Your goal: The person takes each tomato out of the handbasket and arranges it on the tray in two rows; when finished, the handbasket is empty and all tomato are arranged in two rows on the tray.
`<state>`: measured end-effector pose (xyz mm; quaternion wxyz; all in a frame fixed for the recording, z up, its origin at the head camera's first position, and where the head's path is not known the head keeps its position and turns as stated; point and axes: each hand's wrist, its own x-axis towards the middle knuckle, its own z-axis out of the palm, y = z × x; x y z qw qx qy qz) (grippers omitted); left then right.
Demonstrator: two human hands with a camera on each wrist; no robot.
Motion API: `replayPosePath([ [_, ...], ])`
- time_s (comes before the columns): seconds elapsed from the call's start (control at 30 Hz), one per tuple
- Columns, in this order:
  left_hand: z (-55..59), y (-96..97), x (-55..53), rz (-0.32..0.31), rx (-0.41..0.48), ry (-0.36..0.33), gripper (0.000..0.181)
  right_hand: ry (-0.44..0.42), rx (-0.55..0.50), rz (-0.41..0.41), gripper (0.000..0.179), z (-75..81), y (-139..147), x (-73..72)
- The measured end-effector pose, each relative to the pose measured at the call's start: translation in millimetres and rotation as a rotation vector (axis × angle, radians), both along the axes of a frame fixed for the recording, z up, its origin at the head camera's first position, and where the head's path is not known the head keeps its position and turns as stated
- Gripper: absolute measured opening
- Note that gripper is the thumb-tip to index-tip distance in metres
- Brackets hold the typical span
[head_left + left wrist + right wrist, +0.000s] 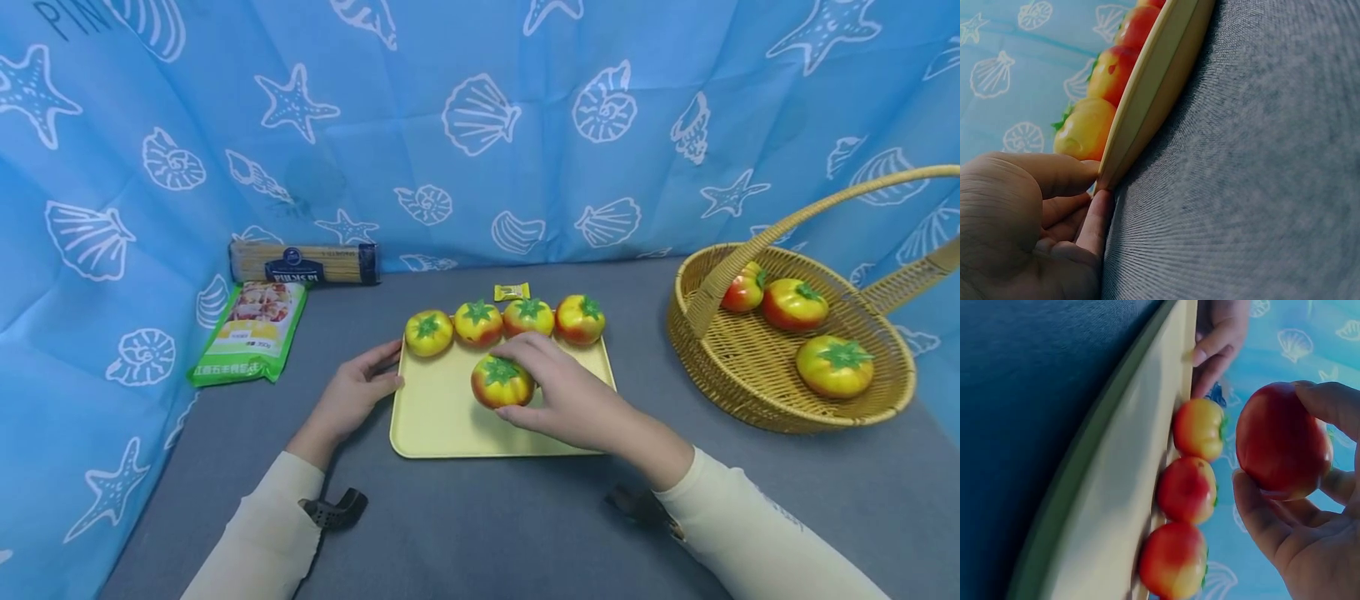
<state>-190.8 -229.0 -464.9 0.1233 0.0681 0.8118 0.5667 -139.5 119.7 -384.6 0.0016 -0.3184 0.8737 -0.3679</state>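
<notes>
My right hand [566,392] holds a yellow-and-red tomato [501,382] with a green star-shaped top, thumb and fingers around its sides. In the right wrist view the red underside of this tomato [1282,440] faces the camera, raised over the pale yellow tray [435,425]. Along the tray's far edge sits a row of several similar tomatoes, from a mostly yellow one [428,333] at the left to a redder one [580,320] at the right. My left hand [352,396] pinches the tray's left rim [1113,153] between thumb and fingers.
To the right, a wicker basket [780,421] with a tall handle contains three tomatoes. A small yellow wrapped packet [512,292] lies just behind the tray. Back left are a spaghetti pack [303,263] and a green food bag [251,329], near the blue patterned curtain [375,150].
</notes>
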Motion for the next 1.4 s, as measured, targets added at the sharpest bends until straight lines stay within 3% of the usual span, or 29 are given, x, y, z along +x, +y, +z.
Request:
replayPosePath([
  [0.73,-1.6,-0.1,0.0,0.010,0.015,-0.002,0.067,-0.106,0.156,0.025,0.062,-17.7,-73.8,-45.0],
  [1.4,-1.0,-1.8,0.1,0.005,-0.007,0.009,0.068,-0.187,0.192,-0.024,0.069,-29.3,-94.6,-52.3],
])
